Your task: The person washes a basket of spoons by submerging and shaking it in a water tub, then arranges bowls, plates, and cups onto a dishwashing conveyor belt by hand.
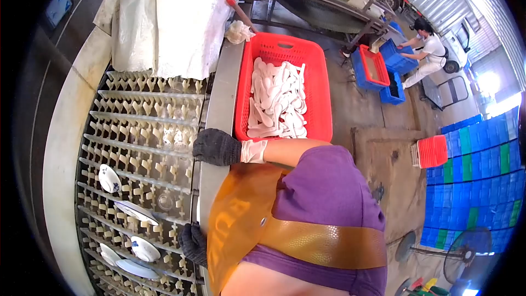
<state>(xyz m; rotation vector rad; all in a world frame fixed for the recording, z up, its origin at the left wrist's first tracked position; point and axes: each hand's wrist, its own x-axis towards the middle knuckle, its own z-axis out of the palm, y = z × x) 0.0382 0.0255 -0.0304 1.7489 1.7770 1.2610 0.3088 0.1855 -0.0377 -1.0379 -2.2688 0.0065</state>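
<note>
My right hand (217, 147), in a dark knitted glove with a pale cuff, rests over the metal edge (219, 104) of a conveyor. Its fingers are curled together and nothing shows in them. Lower down, my left hand (193, 244), in the same kind of glove, hangs at the conveyor's edge with loosely bent fingers, holding nothing visible. Rows of pale pegs line the conveyor (148, 145). Several white dishes stand tilted among them, including a patterned bowl (109, 178), a plate (137, 211) and another patterned bowl (145, 249) near my left hand.
Beside my right arm, a red basket (320, 93) holds many white spoons (276, 98). White sheeting (170, 16) covers the conveyor's far end. A person (430, 52) handles blue crates (397, 57) in the background. Stacked blue crates (476, 164) and a fan (468, 255) stand behind me.
</note>
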